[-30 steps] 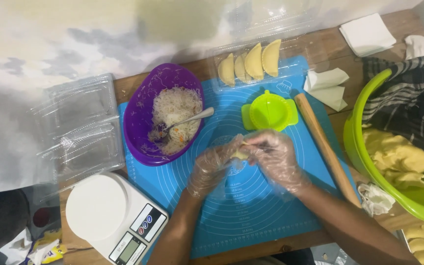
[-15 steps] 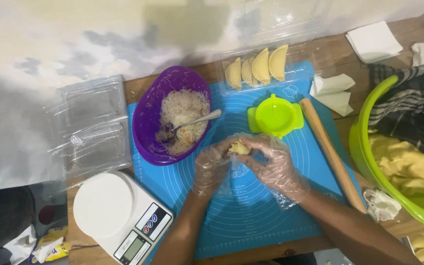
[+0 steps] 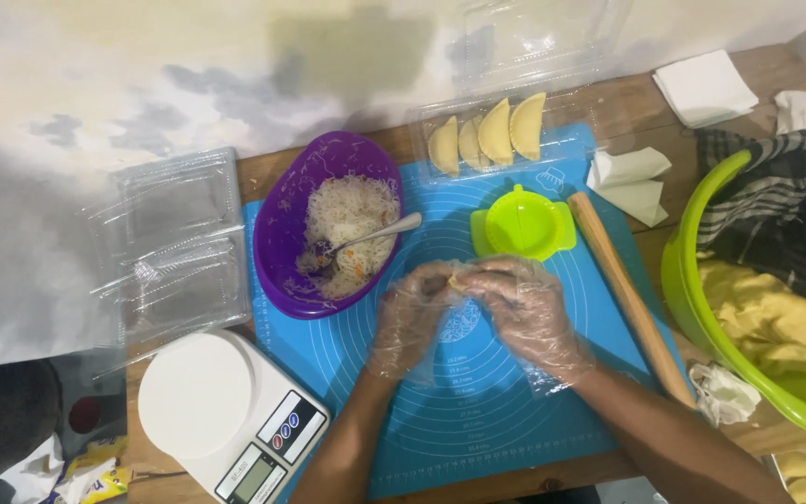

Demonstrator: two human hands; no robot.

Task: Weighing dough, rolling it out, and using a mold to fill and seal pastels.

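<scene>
Both my hands wear clear plastic gloves and meet over the middle of a blue silicone mat (image 3: 478, 411). My left hand (image 3: 409, 317) and my right hand (image 3: 526, 313) pinch a small piece of yellow dough (image 3: 460, 279) between their fingertips. Just beyond them lies a green round dumpling press (image 3: 521, 225). To the left stands a purple bowl (image 3: 277, 224) of white shredded filling with a spoon (image 3: 380, 232) in it. Several folded half-moon dumplings (image 3: 489, 133) stand in a clear plastic tray at the mat's far edge.
A wooden rolling pin (image 3: 629, 297) lies along the mat's right side. A large green bowl (image 3: 692, 299) with yellow dough and a checked cloth sits at the right. A white kitchen scale (image 3: 221, 411) is at front left, empty clear trays (image 3: 174, 247) at left, paper napkins (image 3: 704, 86) behind.
My hands keep working the dough piece, with the fingers closed more tightly around it. The view has shifted slightly; nothing else on the table has moved.
</scene>
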